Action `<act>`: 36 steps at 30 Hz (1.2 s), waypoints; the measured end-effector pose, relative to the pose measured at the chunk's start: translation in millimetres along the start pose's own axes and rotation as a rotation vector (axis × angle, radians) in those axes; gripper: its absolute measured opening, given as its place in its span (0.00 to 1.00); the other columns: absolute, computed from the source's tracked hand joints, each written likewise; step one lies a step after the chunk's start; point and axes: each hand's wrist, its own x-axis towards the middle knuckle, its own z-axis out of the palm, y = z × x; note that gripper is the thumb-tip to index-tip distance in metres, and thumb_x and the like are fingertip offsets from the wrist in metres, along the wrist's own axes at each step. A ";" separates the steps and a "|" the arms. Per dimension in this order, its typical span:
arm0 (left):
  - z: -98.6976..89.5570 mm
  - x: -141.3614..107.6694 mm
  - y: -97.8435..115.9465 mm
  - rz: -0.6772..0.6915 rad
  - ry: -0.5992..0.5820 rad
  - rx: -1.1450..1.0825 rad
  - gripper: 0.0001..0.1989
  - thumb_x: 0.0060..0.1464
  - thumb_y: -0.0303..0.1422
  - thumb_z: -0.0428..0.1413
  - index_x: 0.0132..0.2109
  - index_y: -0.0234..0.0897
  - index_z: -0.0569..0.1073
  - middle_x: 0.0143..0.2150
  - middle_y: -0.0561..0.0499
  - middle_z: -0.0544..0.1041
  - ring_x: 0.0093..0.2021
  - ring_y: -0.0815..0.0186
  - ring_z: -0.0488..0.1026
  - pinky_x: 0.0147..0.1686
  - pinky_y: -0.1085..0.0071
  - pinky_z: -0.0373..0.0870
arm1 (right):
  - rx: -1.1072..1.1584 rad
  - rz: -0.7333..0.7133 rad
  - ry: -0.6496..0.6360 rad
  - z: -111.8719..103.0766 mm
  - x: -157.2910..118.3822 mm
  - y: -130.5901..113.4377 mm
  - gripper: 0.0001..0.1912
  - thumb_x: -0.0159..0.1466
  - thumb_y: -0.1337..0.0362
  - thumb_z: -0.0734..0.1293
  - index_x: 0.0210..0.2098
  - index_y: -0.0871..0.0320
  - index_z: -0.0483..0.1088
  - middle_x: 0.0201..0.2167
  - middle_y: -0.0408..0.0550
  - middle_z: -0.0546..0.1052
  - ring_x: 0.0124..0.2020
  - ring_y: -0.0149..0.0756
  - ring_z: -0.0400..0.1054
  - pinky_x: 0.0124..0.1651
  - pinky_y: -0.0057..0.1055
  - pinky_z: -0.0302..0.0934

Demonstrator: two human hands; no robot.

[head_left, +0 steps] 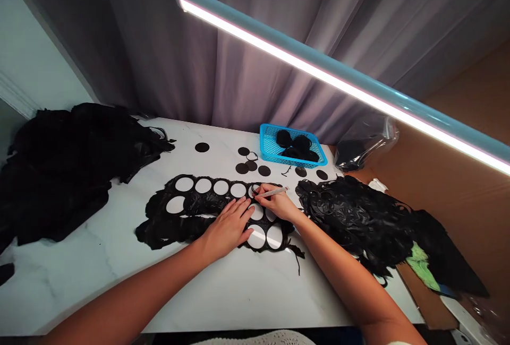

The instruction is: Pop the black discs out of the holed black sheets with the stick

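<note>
A black, shiny sheet (205, 204) lies on the white table, with several round holes through which the table shows white. Spread flat on its middle, fingers apart, is my left hand (231, 223). My right hand (279, 204) pinches a slim whitish pen-like tool (274, 191), its tip end hidden by the fingers, at a hole in the upper row. Just beyond the sheet lie loose black discs, among them one disc (264, 171) near my right hand and another disc (202, 147) farther left. A thin black curled strip (252, 157) rests among them.
A blue basket (266, 155) at the back holds black round pieces. Black fabric (71, 159) is heaped at the left; tangled black scraps (350, 212) and a green cloth (422, 265) lie right. A clear plastic bag (370, 135) stands behind. A lit tube lamp (319, 58) hangs overhead.
</note>
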 end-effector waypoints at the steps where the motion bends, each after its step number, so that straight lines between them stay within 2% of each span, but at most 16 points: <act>1: 0.4 -0.2 0.0 0.001 0.007 -0.003 0.24 0.61 0.35 0.54 0.62 0.33 0.63 0.65 0.39 0.64 0.67 0.52 0.57 0.65 0.54 0.55 | -0.014 -0.007 0.004 -0.2 0.3 0.5 0.11 0.62 0.62 0.64 0.25 0.56 0.61 0.34 0.46 0.74 0.35 0.35 0.67 0.40 0.31 0.59; 6: 3.2 -0.3 -0.3 -0.007 0.017 -0.033 0.24 0.61 0.34 0.55 0.62 0.33 0.63 0.65 0.38 0.64 0.67 0.52 0.57 0.65 0.53 0.54 | -0.198 -0.118 0.016 6.6 -2.5 -0.9 0.10 0.64 0.64 0.63 0.26 0.56 0.61 0.32 0.45 0.72 0.33 0.34 0.64 0.38 0.30 0.57; 10: 6.1 -0.8 -2.0 -0.010 0.024 -0.062 0.25 0.60 0.35 0.55 0.63 0.33 0.63 0.65 0.38 0.64 0.67 0.51 0.57 0.65 0.52 0.54 | -0.407 -0.214 -0.021 9.4 -2.8 -2.7 0.07 0.65 0.65 0.61 0.30 0.55 0.63 0.31 0.48 0.71 0.36 0.39 0.63 0.41 0.34 0.57; 12: 7.0 -2.0 -3.2 -0.005 0.029 -0.068 0.25 0.60 0.35 0.55 0.62 0.35 0.63 0.65 0.39 0.64 0.67 0.52 0.57 0.65 0.51 0.55 | -0.400 -0.146 0.130 -5.5 3.4 0.3 0.07 0.62 0.65 0.63 0.28 0.55 0.62 0.30 0.49 0.71 0.36 0.40 0.62 0.43 0.36 0.57; 14: 6.6 -3.4 -4.3 0.004 0.033 -0.069 0.24 0.61 0.36 0.54 0.63 0.37 0.63 0.66 0.40 0.63 0.68 0.52 0.56 0.65 0.51 0.55 | -0.350 -0.012 0.388 -32.8 12.3 7.0 0.07 0.60 0.66 0.62 0.26 0.55 0.59 0.29 0.50 0.70 0.36 0.42 0.62 0.44 0.38 0.57; 15: 5.9 -4.0 -4.8 0.007 0.035 -0.071 0.24 0.62 0.36 0.54 0.63 0.38 0.62 0.66 0.41 0.63 0.68 0.53 0.56 0.65 0.51 0.55 | -0.341 0.027 0.477 -48.3 16.3 11.1 0.07 0.61 0.66 0.60 0.26 0.54 0.58 0.29 0.51 0.69 0.37 0.43 0.61 0.44 0.40 0.57; 18: 2.6 -4.8 -5.9 0.009 0.050 -0.096 0.28 0.63 0.37 0.54 0.66 0.37 0.56 0.67 0.41 0.62 0.68 0.54 0.55 0.65 0.52 0.55 | -0.275 0.110 0.605 -81.5 20.6 21.3 0.08 0.61 0.63 0.59 0.26 0.54 0.56 0.31 0.53 0.71 0.36 0.42 0.63 0.42 0.42 0.60; 20: 0.4 -5.0 -6.8 0.011 0.082 -0.117 0.30 0.63 0.38 0.54 0.67 0.35 0.54 0.67 0.39 0.61 0.68 0.54 0.55 0.65 0.52 0.56 | -0.196 0.143 0.574 -81.7 15.5 22.0 0.10 0.60 0.60 0.61 0.25 0.55 0.58 0.31 0.52 0.73 0.33 0.40 0.66 0.37 0.39 0.64; 23: -2.0 -7.1 -7.6 0.038 0.126 -0.121 0.24 0.63 0.39 0.54 0.62 0.33 0.62 0.64 0.38 0.66 0.67 0.53 0.58 0.65 0.52 0.57 | -0.040 0.170 0.439 -54.2 0.4 11.3 0.13 0.60 0.55 0.63 0.25 0.55 0.60 0.33 0.50 0.75 0.30 0.36 0.69 0.31 0.33 0.67; 25: -3.3 -10.9 -7.0 0.055 0.113 -0.110 0.20 0.63 0.39 0.54 0.58 0.34 0.66 0.61 0.39 0.68 0.65 0.54 0.61 0.65 0.52 0.57 | 0.171 0.194 0.311 -30.9 -10.9 -1.0 0.15 0.59 0.53 0.66 0.27 0.55 0.60 0.37 0.49 0.74 0.31 0.35 0.71 0.32 0.32 0.68; 28: -5.2 -19.2 -4.6 0.068 0.059 -0.073 0.21 0.63 0.39 0.54 0.60 0.35 0.65 0.63 0.40 0.67 0.65 0.54 0.62 0.64 0.53 0.58 | 0.463 0.242 0.101 -5.4 -25.4 -18.0 0.15 0.59 0.53 0.69 0.28 0.56 0.61 0.41 0.48 0.72 0.35 0.35 0.72 0.38 0.34 0.69; 31: -6.4 -27.0 -2.8 0.082 0.023 -0.043 0.25 0.63 0.40 0.54 0.63 0.36 0.62 0.66 0.41 0.63 0.68 0.55 0.57 0.65 0.53 0.56 | 0.394 0.200 -0.016 7.6 -35.7 -25.3 0.13 0.61 0.56 0.67 0.28 0.57 0.62 0.39 0.47 0.73 0.38 0.35 0.71 0.43 0.35 0.66; 36: -5.5 -32.2 -4.0 0.089 -0.017 -0.021 0.24 0.63 0.41 0.55 0.63 0.39 0.63 0.70 0.41 0.57 0.70 0.53 0.50 0.66 0.52 0.53 | 0.046 0.093 -0.025 17.7 -45.2 -22.6 0.12 0.63 0.62 0.65 0.26 0.57 0.60 0.36 0.45 0.73 0.39 0.35 0.67 0.41 0.31 0.59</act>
